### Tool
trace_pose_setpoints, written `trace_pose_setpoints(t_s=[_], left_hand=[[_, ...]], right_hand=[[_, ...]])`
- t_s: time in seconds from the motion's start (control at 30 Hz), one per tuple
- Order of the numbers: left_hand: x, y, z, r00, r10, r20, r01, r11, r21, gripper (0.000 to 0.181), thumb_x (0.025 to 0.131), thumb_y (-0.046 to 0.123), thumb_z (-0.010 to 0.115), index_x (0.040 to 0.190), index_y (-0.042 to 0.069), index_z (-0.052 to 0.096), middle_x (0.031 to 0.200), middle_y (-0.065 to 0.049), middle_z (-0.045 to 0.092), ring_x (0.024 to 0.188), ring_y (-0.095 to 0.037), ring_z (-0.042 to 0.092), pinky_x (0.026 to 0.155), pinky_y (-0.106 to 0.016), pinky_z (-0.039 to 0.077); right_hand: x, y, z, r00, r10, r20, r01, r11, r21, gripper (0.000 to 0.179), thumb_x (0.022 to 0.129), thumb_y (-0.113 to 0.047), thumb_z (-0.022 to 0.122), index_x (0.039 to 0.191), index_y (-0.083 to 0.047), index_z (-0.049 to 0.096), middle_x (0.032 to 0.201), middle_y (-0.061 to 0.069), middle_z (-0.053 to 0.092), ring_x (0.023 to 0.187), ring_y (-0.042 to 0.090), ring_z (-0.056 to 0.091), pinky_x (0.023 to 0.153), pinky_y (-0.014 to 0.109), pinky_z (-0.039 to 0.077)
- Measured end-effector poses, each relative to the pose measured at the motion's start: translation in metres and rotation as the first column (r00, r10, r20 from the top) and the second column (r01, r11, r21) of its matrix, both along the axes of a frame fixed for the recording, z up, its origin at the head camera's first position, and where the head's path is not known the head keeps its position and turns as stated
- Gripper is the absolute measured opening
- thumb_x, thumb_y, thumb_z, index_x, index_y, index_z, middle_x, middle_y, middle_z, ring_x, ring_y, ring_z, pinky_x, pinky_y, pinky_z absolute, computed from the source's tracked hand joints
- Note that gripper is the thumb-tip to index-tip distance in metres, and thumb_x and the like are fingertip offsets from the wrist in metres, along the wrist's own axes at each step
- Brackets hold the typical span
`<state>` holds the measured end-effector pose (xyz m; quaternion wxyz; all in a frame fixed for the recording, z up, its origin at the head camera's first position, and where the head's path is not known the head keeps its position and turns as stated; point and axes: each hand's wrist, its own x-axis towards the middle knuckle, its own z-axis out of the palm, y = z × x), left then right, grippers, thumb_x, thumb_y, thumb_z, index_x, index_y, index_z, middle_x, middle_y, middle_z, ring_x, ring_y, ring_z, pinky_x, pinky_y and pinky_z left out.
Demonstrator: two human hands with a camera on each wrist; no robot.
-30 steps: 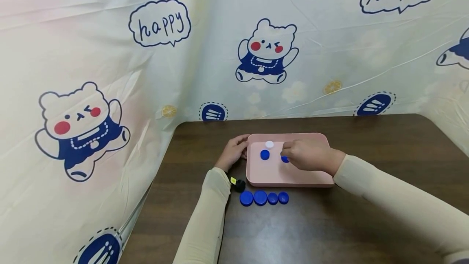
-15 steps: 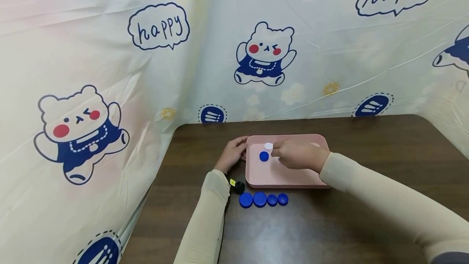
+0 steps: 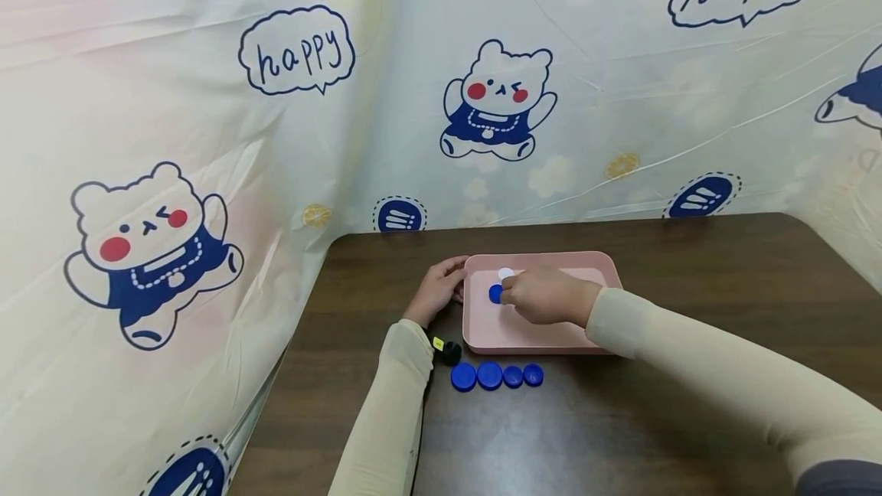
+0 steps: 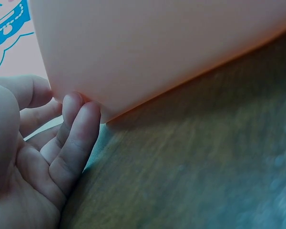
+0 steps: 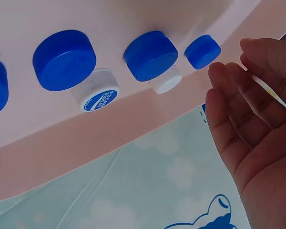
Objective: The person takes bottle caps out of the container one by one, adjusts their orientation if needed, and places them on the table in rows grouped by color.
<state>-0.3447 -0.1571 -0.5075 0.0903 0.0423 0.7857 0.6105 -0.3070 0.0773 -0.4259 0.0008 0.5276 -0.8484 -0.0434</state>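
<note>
A pink tray (image 3: 544,339) lies on the table, and my left hand (image 3: 434,289) holds its left end. In the left wrist view, curled fingers (image 4: 81,131) meet the tray's outer wall (image 4: 148,52) at the corner. My right hand (image 3: 547,295) is over the tray, fingertips right at a blue bottle cap (image 3: 494,294). A white cap (image 3: 505,273) lies just behind it. In the right wrist view, bent fingers (image 5: 229,102) come close beside the endmost blue cap (image 5: 202,51), with nothing visible between thumb and fingers. Further along sit several blue caps (image 5: 64,59) and white caps (image 5: 101,90).
Several blue caps (image 3: 489,375) stand in a row on the brown table (image 3: 620,419) in front of the tray. A small black object with a yellow label (image 3: 449,350) is by the left sleeve. A printed cloth (image 3: 586,83) hangs behind the table.
My right hand has moved left across the tray, from the right-hand blue cap to the one at the left. The left hand has stayed at the tray's end.
</note>
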Motion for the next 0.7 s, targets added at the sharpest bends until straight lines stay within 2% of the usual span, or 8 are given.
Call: trace_pose_setpoints(t_s=[0.27, 0.57, 0.7], left_hand=[[0.0005, 0.0016, -0.0007, 0.999, 0.003, -0.038, -0.002, 1.000, 0.030, 0.037, 0.099, 0.018, 0.054, 0.135, 0.012, 0.058, 0.104, -0.011, 0.065, 0.066, -0.020, 0.059, 0.061, -0.034, 0.056], [0.0008, 0.0009, -0.0013, 0.999, -0.001, -0.049, 0.003, 1.000, 0.031, 0.037, 0.099, 0.017, 0.054, 0.135, 0.011, 0.058, 0.097, -0.011, 0.064, 0.064, -0.018, 0.059, 0.059, -0.033, 0.056], [0.0011, 0.0009, -0.0015, 0.999, 0.000, -0.048, 0.001, 1.000, 0.025, 0.038, 0.099, 0.018, 0.054, 0.136, 0.011, 0.057, 0.098, -0.012, 0.064, 0.064, -0.019, 0.059, 0.060, -0.034, 0.056]], right_hand=[[-0.0016, -0.0027, -0.0015, 0.999, 0.039, -0.018, -0.040, 0.998, -0.044, 0.020, 0.092, -0.006, 0.059, 0.108, -0.010, 0.072, 0.095, 0.003, 0.063, 0.073, 0.015, 0.056, 0.067, 0.028, 0.053], [-0.0036, -0.0081, -0.0047, 0.999, 0.036, -0.018, -0.037, 0.999, -0.037, 0.026, 0.093, -0.006, 0.058, 0.114, -0.011, 0.072, 0.106, 0.005, 0.063, 0.089, 0.018, 0.061, 0.082, 0.031, 0.054], [-0.0039, -0.0097, -0.0067, 0.998, 0.051, -0.031, -0.053, 0.997, -0.049, 0.027, 0.093, -0.004, 0.057, 0.114, -0.011, 0.072, 0.107, 0.005, 0.062, 0.090, 0.019, 0.060, 0.081, 0.032, 0.053]])
